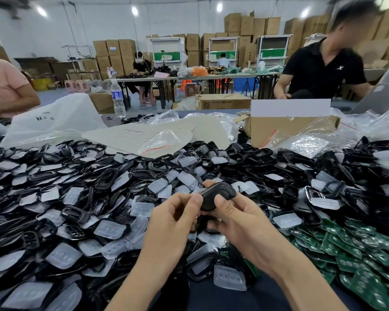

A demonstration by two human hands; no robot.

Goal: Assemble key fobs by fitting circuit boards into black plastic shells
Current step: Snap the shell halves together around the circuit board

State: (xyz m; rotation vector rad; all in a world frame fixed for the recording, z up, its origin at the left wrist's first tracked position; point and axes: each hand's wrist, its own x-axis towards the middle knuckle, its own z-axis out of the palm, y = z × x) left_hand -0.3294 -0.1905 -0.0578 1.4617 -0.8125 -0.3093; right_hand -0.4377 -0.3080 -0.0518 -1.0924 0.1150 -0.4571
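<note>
A black plastic key fob shell (218,194) is held above the heap in the middle of the view. My left hand (175,218) pinches its left end between thumb and curled fingers. My right hand (238,218) grips its right side, thumb pressed on the top face. The shell's inside faces away, so whether a board sits in it is hidden. Green circuit boards (355,250) lie piled at the lower right. Black shells (74,212) and translucent button pads (109,228) cover the table.
An open cardboard box (288,129) stands behind the heap at the right, with clear plastic bags (54,122) and cream sheets (144,133) further left. A water bottle (118,97) stands at the back. A person in black sits across the table, another in pink at left.
</note>
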